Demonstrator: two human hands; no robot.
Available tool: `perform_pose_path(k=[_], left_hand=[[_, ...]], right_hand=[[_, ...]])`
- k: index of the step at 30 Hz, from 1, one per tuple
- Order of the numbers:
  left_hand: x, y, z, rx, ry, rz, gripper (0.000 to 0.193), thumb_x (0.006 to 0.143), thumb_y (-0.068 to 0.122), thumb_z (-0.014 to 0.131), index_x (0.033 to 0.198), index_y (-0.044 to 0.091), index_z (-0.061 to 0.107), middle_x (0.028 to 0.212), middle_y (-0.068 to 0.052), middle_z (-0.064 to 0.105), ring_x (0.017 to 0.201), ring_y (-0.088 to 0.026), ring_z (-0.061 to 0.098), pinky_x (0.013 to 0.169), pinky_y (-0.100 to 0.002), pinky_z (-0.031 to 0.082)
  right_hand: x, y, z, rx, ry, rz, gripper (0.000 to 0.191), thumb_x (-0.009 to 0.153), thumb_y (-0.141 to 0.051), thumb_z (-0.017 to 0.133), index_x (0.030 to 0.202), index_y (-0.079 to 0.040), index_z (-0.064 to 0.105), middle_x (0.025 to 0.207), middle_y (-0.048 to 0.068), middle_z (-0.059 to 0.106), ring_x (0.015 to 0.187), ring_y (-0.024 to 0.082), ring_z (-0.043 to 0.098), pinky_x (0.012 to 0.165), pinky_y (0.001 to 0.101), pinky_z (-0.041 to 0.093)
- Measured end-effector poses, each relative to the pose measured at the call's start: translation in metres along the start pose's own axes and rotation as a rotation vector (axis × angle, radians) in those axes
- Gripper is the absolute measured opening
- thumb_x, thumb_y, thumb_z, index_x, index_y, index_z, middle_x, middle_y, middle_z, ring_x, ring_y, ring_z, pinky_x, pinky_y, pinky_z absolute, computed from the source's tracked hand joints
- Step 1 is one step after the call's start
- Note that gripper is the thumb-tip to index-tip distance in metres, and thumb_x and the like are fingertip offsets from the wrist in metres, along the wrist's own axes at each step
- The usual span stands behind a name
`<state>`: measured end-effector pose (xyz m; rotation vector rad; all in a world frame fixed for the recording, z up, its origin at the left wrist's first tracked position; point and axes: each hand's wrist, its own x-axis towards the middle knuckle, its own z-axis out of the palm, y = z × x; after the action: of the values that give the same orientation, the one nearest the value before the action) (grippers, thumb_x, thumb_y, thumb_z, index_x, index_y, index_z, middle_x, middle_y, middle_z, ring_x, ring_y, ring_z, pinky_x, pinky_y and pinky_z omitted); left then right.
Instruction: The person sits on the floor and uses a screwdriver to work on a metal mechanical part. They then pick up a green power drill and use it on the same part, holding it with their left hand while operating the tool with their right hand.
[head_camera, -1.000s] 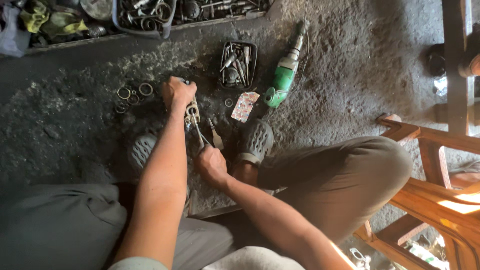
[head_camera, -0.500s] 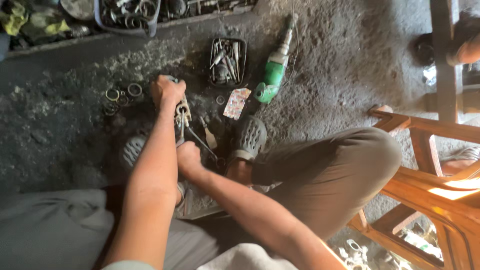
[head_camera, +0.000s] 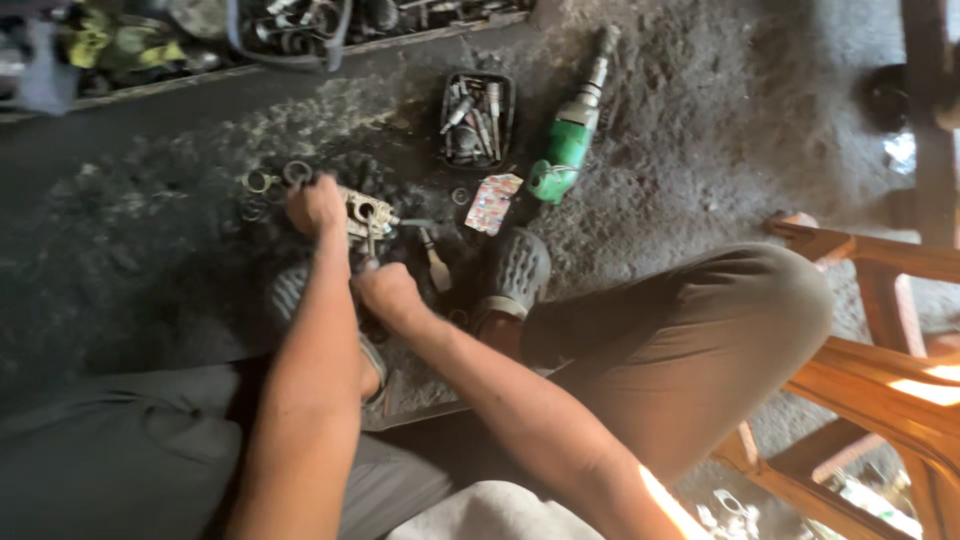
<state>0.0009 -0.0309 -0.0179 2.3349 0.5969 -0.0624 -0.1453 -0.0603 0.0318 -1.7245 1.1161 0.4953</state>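
Note:
I sit on a dirty floor with both arms stretched forward. My left hand (head_camera: 314, 205) grips a small grey metal part (head_camera: 366, 214) with round holes and holds it just above the ground. My right hand (head_camera: 386, 291) is closed around a thin tool (head_camera: 371, 243) whose tip reaches up into that metal part. A wooden-handled tool (head_camera: 436, 263) lies on the floor just right of my hands. Both my grey shoes (head_camera: 516, 270) rest beside the hands.
A green power drill (head_camera: 566, 150) and a black tray of bits and sockets (head_camera: 476, 117) lie ahead. Metal rings (head_camera: 275, 180) sit left of the part, a colourful packet (head_camera: 494, 202) to the right. Cluttered bins (head_camera: 285, 28) line the far edge. An orange wooden chair frame (head_camera: 880, 350) stands right.
The view has shifted, so the floor items sit slightly differently in frame. My right hand has moved up closer to the metal part, and the part has turned in my left hand.

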Motion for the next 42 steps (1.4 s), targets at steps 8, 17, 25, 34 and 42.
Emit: perform_pose_path(k=[8, 17, 25, 34, 42], left_hand=[[-0.024, -0.072, -0.032, -0.479, 0.114, -0.581, 0.044, 0.079, 0.033, 0.060, 0.096, -0.006, 0.073, 0.103, -0.028, 0.074, 0.096, -0.041, 0.073, 0.086, -0.047, 0.056], [-0.025, -0.054, -0.025, -0.439, 0.091, -0.721, 0.050, 0.078, 0.031, 0.053, 0.098, -0.010, 0.074, 0.105, -0.031, 0.074, 0.097, -0.042, 0.074, 0.088, -0.048, 0.057], [-0.011, -0.063, -0.017, -0.308, 0.088, -0.678, 0.053, 0.082, 0.036, 0.052, 0.101, -0.009, 0.073, 0.110, -0.032, 0.072, 0.102, -0.043, 0.072, 0.092, -0.048, 0.056], [-0.010, -0.067, -0.025, -0.324, 0.065, -0.686, 0.051, 0.080, 0.032, 0.052, 0.098, -0.010, 0.075, 0.106, -0.030, 0.074, 0.094, -0.039, 0.076, 0.084, -0.047, 0.059], [-0.004, -0.059, -0.027, -0.606, 0.068, -0.662, 0.048, 0.077, 0.024, 0.050, 0.093, -0.014, 0.073, 0.101, -0.027, 0.077, 0.087, -0.035, 0.079, 0.077, -0.047, 0.062]], right_hand=[[-0.007, -0.004, 0.006, -0.015, -0.191, 0.067, 0.052, 0.089, -0.043, 0.062, 0.102, 0.008, 0.072, 0.102, 0.031, 0.073, 0.102, 0.043, 0.073, 0.086, 0.0483, 0.059], [-0.011, 0.059, 0.006, -0.562, 0.002, -0.500, 0.040, 0.103, -0.034, 0.052, 0.106, 0.004, 0.064, 0.103, 0.033, 0.071, 0.098, 0.048, 0.071, 0.085, 0.0544, 0.057], [-0.002, 0.031, 0.014, -0.320, 0.063, -0.334, 0.034, 0.091, -0.031, 0.067, 0.083, 0.002, 0.062, 0.085, 0.031, 0.065, 0.085, 0.048, 0.067, 0.069, 0.0534, 0.056], [0.011, 0.051, 0.002, -0.849, 0.224, -1.205, 0.017, 0.093, -0.014, 0.063, 0.082, -0.003, 0.056, 0.075, 0.020, 0.061, 0.069, 0.039, 0.066, 0.053, 0.0500, 0.054], [0.004, 0.057, -0.021, -0.617, 0.369, -1.010, 0.028, 0.090, -0.029, 0.065, 0.078, -0.003, 0.061, 0.067, 0.021, 0.062, 0.053, 0.039, 0.065, 0.047, 0.0535, 0.053]])
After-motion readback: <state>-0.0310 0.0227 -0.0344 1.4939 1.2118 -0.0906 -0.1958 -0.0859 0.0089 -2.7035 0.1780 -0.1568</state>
